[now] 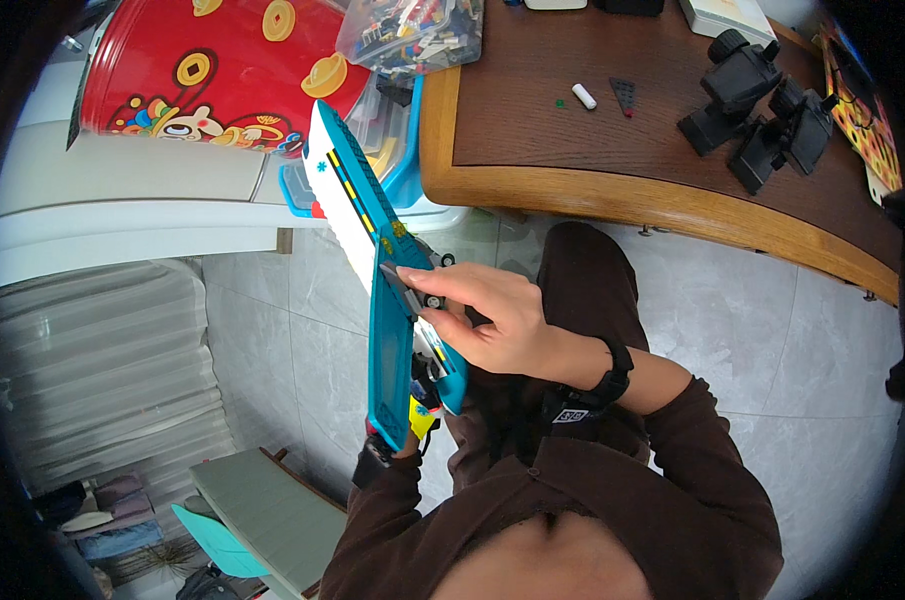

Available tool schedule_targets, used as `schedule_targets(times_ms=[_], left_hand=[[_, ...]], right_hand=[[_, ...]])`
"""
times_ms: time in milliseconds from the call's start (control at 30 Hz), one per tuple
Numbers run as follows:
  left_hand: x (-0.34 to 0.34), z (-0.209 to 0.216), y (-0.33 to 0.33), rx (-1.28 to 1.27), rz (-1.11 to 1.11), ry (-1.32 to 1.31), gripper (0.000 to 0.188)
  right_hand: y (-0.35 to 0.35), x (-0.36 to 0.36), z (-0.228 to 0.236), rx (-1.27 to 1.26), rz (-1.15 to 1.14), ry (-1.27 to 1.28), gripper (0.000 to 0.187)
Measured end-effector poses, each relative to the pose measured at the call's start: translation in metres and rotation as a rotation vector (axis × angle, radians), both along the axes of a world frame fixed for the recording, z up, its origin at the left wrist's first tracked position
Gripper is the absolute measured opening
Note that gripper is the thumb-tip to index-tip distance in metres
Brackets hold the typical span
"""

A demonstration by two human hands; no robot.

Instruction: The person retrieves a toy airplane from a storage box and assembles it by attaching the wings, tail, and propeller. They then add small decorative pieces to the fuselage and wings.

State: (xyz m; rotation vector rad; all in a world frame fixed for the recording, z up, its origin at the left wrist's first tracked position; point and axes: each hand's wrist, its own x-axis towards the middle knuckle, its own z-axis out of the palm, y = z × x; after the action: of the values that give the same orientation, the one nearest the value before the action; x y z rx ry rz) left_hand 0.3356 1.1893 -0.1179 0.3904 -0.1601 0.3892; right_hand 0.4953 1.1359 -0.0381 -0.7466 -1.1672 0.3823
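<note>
A long teal-and-white brick-built toy plane (392, 390) is held up at a tilt in front of my body, its pointed white end away from me. My left hand (409, 447) is behind the plane's near end and supports it; its fingers are mostly hidden. My right hand (497, 312) is closed in a pinch at the plane's middle, thumb and index finger around a dark grey brick piece (395, 280). I cannot tell whether that piece is attached. Small wheels (434, 301) show beside my right fingers.
Ahead to the right, the wooden desk (532, 170) bears a white cylinder (583, 96), a dark triangular piece (623, 96) and black stands (737, 85). A clear box of loose bricks (412, 35) is at its left corner. A red patterned container (222, 75) lies farther left.
</note>
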Motion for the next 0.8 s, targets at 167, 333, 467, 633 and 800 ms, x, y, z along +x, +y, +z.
schedule_targets(times_ms=[167,333,467,633,800], left_hand=[[0.004,-0.001,-0.001,-0.001,0.01,0.011,0.052],[0.008,-0.001,-0.002,-0.012,0.017,0.01,0.051],[0.012,-0.002,-0.001,-0.012,0.021,0.017,0.051],[0.016,-0.003,-0.001,-0.016,0.025,0.021,0.05],[0.016,-0.004,0.0,-0.024,0.037,0.044,0.05]], right_hand=[[-0.005,0.008,0.002,0.011,-0.005,0.019,0.042],[-0.006,0.011,0.003,0.05,0.006,0.038,0.039],[-0.008,0.014,0.005,0.014,-0.003,0.02,0.038],[-0.007,0.017,0.006,0.015,-0.022,0.003,0.036],[-0.003,0.017,0.004,0.046,-0.063,-0.01,0.03]])
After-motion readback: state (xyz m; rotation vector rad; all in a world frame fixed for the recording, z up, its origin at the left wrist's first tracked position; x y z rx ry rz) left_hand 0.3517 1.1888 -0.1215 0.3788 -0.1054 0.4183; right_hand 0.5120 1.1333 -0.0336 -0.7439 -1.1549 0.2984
